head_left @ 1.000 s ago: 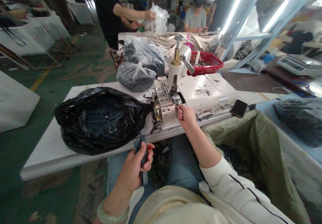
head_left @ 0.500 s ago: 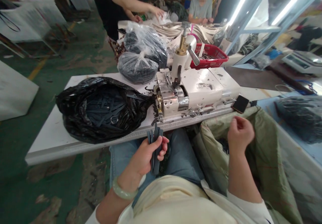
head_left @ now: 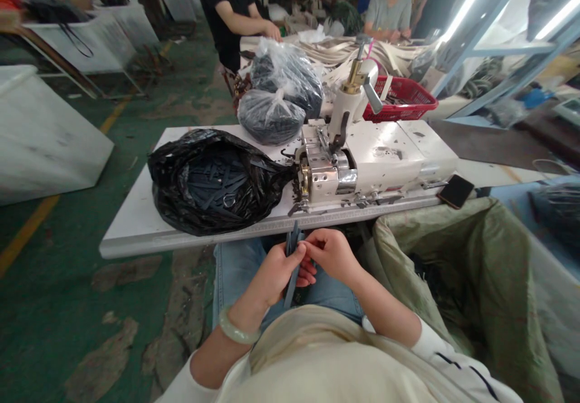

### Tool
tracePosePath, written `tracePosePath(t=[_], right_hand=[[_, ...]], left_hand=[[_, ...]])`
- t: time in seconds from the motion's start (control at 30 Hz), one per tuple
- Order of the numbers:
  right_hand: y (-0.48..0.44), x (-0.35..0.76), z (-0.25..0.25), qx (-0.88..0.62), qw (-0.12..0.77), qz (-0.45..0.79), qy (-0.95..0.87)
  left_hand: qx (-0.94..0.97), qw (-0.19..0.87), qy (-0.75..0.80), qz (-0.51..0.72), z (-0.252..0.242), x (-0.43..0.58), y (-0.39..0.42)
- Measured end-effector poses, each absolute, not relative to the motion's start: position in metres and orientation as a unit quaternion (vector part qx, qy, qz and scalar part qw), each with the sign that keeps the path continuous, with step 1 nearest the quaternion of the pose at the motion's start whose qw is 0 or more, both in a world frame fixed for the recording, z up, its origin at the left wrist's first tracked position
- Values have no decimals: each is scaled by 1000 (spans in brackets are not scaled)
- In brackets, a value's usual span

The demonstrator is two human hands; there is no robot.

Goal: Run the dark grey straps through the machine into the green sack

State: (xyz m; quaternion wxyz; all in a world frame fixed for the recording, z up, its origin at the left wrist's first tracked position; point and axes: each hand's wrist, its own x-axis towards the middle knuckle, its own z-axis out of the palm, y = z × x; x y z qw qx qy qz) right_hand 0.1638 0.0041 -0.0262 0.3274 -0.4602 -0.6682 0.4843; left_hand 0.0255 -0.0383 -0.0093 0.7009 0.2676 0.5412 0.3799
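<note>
Several dark blue-grey strips [head_left: 291, 291] are gripped in my left hand [head_left: 281, 270], held over my lap just off the table's front edge. My right hand [head_left: 330, 253] meets it there, thumb and forefinger pinched beside the left thumb at the strips; what sits in that pinch is hidden. Beyond my hands stands a white machine [head_left: 389, 155] with a metal head and an upright post. Left of it, an open black plastic bag [head_left: 170, 209] lies on the table, filled with similar strips [head_left: 217, 179].
Behind the black bag sit tied clear bags [head_left: 272, 116] of dark pieces. A red basket [head_left: 408, 112] stands behind the machine. A phone [head_left: 456, 191] rests at the table edge, above a large green sack [head_left: 489, 240] on my right. Co-workers [head_left: 244, 19] are across the table.
My right hand has come left from over the green sack to join my left hand at the strips. The view has turned left, so the table appears further right.
</note>
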Motion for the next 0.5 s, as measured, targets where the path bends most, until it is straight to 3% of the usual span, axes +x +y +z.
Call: tracePosePath(t=[0.23,0.4,0.5], right_hand=[[11,177,-26,-484,442,547,-521],[17,184,-34,-380,535,612,-442],[13,179,-37,-294,522,682,-419]], left_hand=[[249,735,493,394,-13,17,-37],[225,764,450,403,-9,7,-38],[255,704,492,445,-9,9,-37]])
